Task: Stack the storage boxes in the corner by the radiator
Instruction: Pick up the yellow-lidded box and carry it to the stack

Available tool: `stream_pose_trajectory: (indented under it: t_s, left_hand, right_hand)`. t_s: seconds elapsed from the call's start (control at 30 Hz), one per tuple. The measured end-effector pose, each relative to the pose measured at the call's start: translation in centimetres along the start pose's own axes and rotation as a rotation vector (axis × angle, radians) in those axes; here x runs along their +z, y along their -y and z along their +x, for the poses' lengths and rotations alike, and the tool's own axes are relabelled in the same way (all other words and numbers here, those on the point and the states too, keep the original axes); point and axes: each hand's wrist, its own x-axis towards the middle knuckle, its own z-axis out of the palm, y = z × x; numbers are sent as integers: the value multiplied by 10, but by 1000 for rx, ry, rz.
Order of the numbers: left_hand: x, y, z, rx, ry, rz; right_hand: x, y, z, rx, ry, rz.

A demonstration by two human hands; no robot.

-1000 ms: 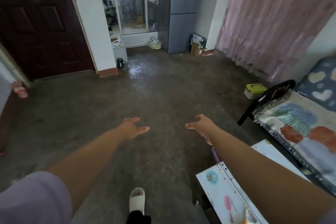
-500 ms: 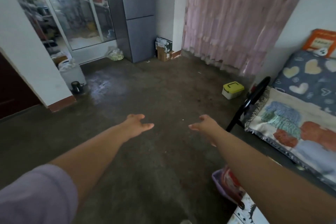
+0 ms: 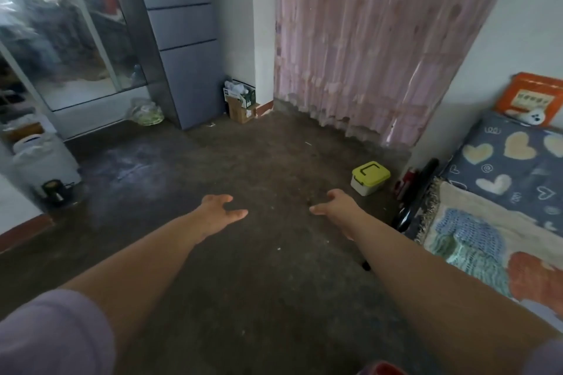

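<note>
Bare dark concrete floor point(image 3: 274, 298) fills centre of frame, scuffed, pale dusty patch at left. Both arms stretched forward above it. Left hand point(image 3: 217, 213) at centre: released, fingers loosely spread, holding nothing. Right hand point(image 3: 336, 207) beside it: also released, empty. Small storage box point(image 3: 370, 178), white with yellow-green lid, on floor right of centre, near bed point(image 3: 502, 192) and pink curtain point(image 3: 380, 39). Grey cabinet point(image 3: 182, 39) and glass door point(image 3: 70, 39) upper left; cardboard box point(image 3: 240, 103) just right of cabinet.
</note>
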Motion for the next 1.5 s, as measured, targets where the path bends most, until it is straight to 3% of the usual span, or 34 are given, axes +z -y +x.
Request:
stream_pose_trajectory:
  t_s: [0.23,0.5,0.67,0.9,1.27,1.5]
  left_hand:
    - [2,-77,146,-2,64,-29]
    - [-25,-191,368,67,169,42]
    - [-35,-264,455,149,241,32]
    - [33,-376,565,203,423,100]
    - [153,-546,693,157,440,107]
    - [205,-608,773,112,482,158]
  right_hand:
    - [-37,32,146,56,9,43]
    - [-90,83,330,162,-150,165]
    - [-122,103,390,186,-210,162]
    - [-206,94,491,295,-278,217]
    - [-386,51,674,350,-252,178]
    - [-441,39,780,375,-242,142]
